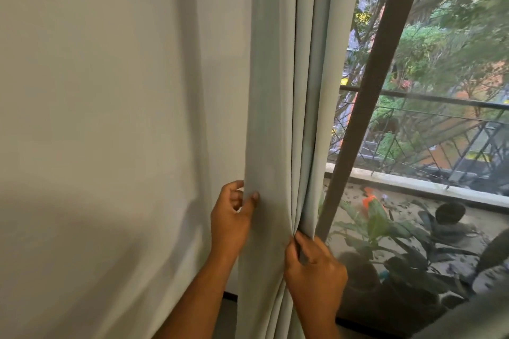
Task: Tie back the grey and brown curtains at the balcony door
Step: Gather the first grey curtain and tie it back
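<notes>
At the left edge of the balcony door, I see a pale grey curtain (272, 118) hanging in a bunch of long upright folds, between a plain white wall (110, 118) on the left and the glass on the right. My view is from a head camera, looking forward and down at two bare forearms reaching up from the bottom of the frame.

My left hand (232, 217) grips the curtain's left edge, thumb pressed on the front of the cloth and fingers curled behind the fold. My right hand (314, 267), lower and to the right, pinches the gathered folds on the curtain's right side, where the cloth creases inward at the fingertips. The two hands sit on opposite sides of the bunch, near each other but not touching.

A dark door frame (371, 104) slants just right of the curtain. Through the glass I see a metal railing (429, 118), leafy potted plants (385, 228) on the balcony floor (one with an orange bloom), and blurred trees beyond. I see no brown curtain from this angle.
</notes>
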